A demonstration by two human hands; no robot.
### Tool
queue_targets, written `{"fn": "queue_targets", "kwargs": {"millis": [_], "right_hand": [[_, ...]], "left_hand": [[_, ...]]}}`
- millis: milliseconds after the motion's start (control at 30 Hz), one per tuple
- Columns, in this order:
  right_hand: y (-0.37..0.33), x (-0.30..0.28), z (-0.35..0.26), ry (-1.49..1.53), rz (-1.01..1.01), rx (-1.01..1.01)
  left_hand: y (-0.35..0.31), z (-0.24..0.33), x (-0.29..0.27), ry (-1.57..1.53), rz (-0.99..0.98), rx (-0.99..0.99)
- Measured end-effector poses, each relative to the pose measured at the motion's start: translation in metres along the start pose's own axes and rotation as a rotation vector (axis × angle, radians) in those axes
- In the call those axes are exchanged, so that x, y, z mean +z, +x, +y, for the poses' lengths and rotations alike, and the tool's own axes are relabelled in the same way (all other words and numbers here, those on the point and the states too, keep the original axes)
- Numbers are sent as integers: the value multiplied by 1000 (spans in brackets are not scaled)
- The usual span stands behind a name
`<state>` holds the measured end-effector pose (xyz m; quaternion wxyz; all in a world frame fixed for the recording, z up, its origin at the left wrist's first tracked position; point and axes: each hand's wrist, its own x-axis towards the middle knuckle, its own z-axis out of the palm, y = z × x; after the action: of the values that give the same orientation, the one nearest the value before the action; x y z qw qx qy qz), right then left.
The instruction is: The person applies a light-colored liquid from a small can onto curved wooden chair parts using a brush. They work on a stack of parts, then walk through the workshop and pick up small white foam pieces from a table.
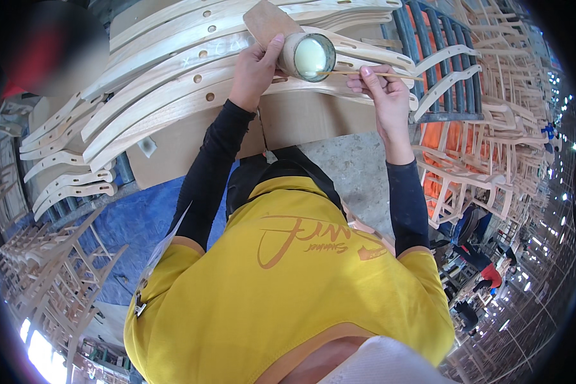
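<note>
My left hand [253,72] is closed around the side of a round cup [290,54], thumb along its wall. Pale, milky liquid [310,56] shows through the cup's open mouth. A thin wooden stick [339,73] is pinched in my right hand [386,95], its left end at the rim of the cup. Beside the cup and my left fingers is a flat brown piece [271,24]; whether my hand touches it I cannot tell. Under both hands lie long, curved pale wooden parts [153,110] with oval holes, side by side.
Cardboard [301,118] lies beneath the wooden parts. At the right stands a dark slatted rack [451,99] with more curved parts [451,82] on it. Stacked wooden frames [493,157] fill the right side, others [57,275] the lower left. People [483,269] are far off at right.
</note>
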<state>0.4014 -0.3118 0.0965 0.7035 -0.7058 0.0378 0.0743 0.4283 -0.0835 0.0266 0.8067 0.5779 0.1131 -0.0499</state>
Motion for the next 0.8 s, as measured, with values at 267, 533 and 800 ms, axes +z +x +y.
{"fn": "queue_targets", "kwargs": {"millis": [267, 533, 800], "right_hand": [[9, -5, 8, 272, 61, 151], [27, -13, -3, 234, 142, 64], [79, -54, 29, -624, 333, -447]], "left_hand": [[6, -6, -2, 28, -24, -60], [4, -3, -3, 29, -8, -97], [1, -3, -17, 39, -18, -134]]}}
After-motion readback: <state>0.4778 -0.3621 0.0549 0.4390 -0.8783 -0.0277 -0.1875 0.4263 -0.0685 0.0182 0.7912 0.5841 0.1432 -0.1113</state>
